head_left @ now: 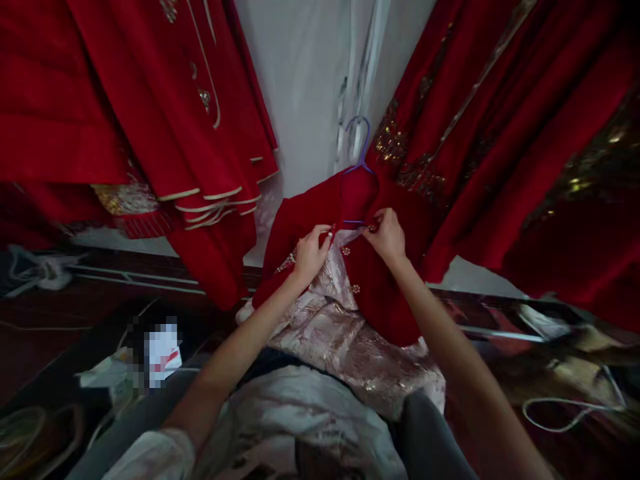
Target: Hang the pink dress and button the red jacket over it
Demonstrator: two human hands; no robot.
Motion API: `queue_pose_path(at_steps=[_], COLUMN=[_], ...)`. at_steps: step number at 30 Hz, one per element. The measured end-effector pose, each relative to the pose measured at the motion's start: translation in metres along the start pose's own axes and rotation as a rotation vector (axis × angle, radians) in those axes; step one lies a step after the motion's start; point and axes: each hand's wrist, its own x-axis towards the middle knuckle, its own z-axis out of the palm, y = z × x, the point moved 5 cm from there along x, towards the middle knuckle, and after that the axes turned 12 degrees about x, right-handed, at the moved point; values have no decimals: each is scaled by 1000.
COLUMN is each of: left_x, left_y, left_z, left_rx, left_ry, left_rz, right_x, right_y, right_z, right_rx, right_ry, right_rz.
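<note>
Head view: left hand [311, 255], right hand [389, 236] pinch red jacket [385, 293] at neckline; hanging garments [150, 107] flank it.

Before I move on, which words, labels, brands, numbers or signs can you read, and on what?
No text can be read.
Pale shirt: dark print on the front, too blurred to read.
White-and-red item at lower left: pixelated, unreadable.
Red garment in hand: no lettering visible.

Held red jacket [381, 288] pt. hidden, white obj. [163, 343] pixelated
</note>
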Motion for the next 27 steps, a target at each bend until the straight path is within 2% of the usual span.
queue_pose_path(at_steps=[4,8,10,15,18,21,27], left_x=[10,20,22,22,26,31,34], left_y=[4,25,33,30,21,19,20], left_z=[-6,-2,2,9,13,15,13], left_rx=[-60,-95,-82,-165,-208,-236,-257], left_ry=[51,40,12,-37,-70,-106,-175], left_rz=[-16,3,2,-29,-34,7,104], right_x=[10,5,-1,-12,-15,-15,-16], right_y=[9,-14,-28,-34,-31,-30,-26], right_z=[-5,-4,-1,5,8,7,6], right_rx=[262,601,696,728,745,737,734], right_ry=[-149,-271,-289,-174,-209,-222,-119], right_rz=[132,184,189,162,164,162,158])
